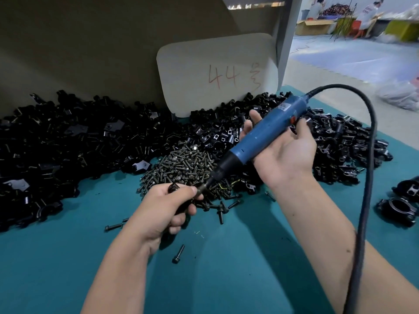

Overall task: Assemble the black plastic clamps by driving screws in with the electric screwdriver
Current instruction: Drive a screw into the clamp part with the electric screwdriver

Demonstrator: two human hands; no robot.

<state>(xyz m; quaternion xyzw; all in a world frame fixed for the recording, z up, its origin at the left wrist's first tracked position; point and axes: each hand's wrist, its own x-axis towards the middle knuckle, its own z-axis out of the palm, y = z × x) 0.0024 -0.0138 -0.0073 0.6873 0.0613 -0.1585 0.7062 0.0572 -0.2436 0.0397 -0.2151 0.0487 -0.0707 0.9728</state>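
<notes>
My right hand (284,152) grips the blue electric screwdriver (260,137), which slants down to the left. Its bit tip (201,189) meets a black plastic clamp (174,188) that my left hand (165,207) holds curled in its fingers, thumb beside the bit. The clamp is mostly hidden by my fingers. Just behind my left hand lies a pile of dark screws (186,164). Heaps of loose black clamp parts (56,141) spread across the back of the teal table (226,268).
Loose screws (178,253) lie scattered on the teal surface near my left hand. Two assembled clamps (396,210) sit at the right edge. The screwdriver's black cable (369,177) arcs over my right arm. A white card marked 44 (217,73) leans against the back wall.
</notes>
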